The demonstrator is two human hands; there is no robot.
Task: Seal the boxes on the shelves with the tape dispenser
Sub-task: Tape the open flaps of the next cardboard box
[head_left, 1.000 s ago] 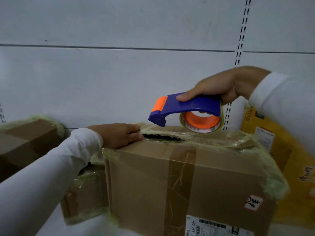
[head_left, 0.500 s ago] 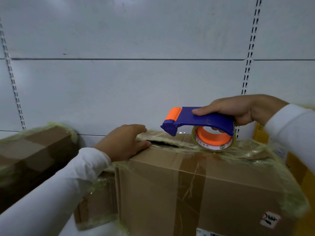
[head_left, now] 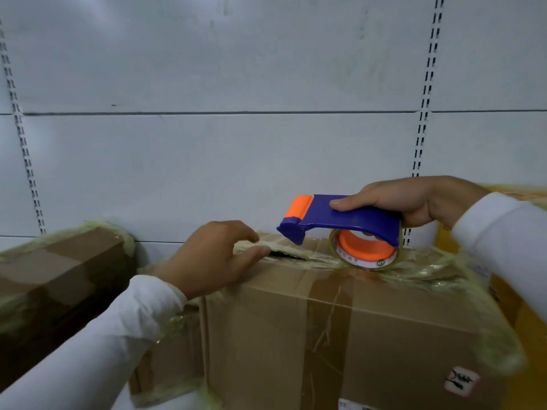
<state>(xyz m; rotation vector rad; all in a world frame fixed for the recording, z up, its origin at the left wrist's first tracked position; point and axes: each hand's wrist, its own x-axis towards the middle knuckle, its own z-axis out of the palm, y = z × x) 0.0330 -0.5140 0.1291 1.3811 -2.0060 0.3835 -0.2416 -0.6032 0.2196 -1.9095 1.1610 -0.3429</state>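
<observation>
We hold the tape dispenser (head_left: 340, 218) in our right hand (head_left: 414, 201), fingers wrapped round its blue handle with the thumb laid flat along the top. Its orange roll of tape (head_left: 365, 251) rests on the top of the big cardboard box (head_left: 340, 329) in front of us, near the far edge, and the orange-tipped nose of the dispenser points left, raised just above the box top.

Our left hand (head_left: 213, 257) lies on the near left corner of that same box, fingers relaxed and spread, grasping nothing; the fingertips sit at the edge of a dark gap where the top flaps are parted. Yellowish, wrinkled tape runs along the top edges and down the right corner of the box, and a broad brown strip crosses the front face. A small white sticker (head_left: 461, 381) with dark marks sits low on the front right.

To the left stands another brown box (head_left: 59, 279), also edged in yellowish tape, and a smaller box (head_left: 168, 362) sits low between the two. A yellow box (head_left: 521, 306) shows at the right edge. Behind everything is the white shelf back panel (head_left: 222, 161) with slotted uprights.
</observation>
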